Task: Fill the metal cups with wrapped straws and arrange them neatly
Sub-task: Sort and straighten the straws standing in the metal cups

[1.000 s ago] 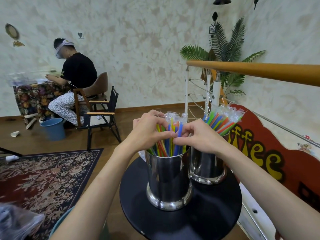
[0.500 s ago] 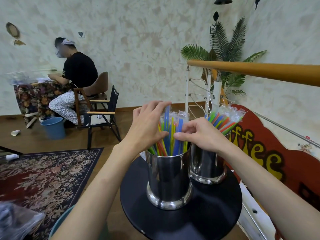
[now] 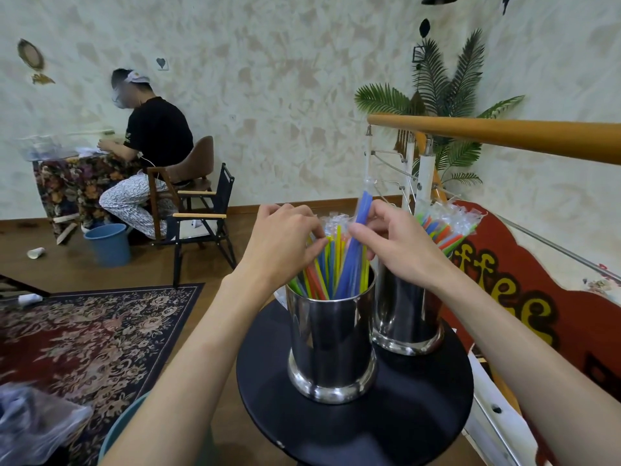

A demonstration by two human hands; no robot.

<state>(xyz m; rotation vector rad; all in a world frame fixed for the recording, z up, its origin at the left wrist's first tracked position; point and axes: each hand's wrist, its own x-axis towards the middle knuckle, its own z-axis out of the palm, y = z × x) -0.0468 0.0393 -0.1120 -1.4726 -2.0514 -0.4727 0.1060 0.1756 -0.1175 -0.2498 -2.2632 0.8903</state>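
Right hand (image 3: 396, 245) pinches a blue straw (image 3: 361, 216) standing tall above the bundle in the near cup (image 3: 331, 334); left hand (image 3: 285, 243) pinches into the straws beside it. Two cups stand touching on the round worktop (image 3: 353, 432), both already filled. The far cup (image 3: 405, 317) looks finished, its straws leaning right; only tidying the near one seems left.
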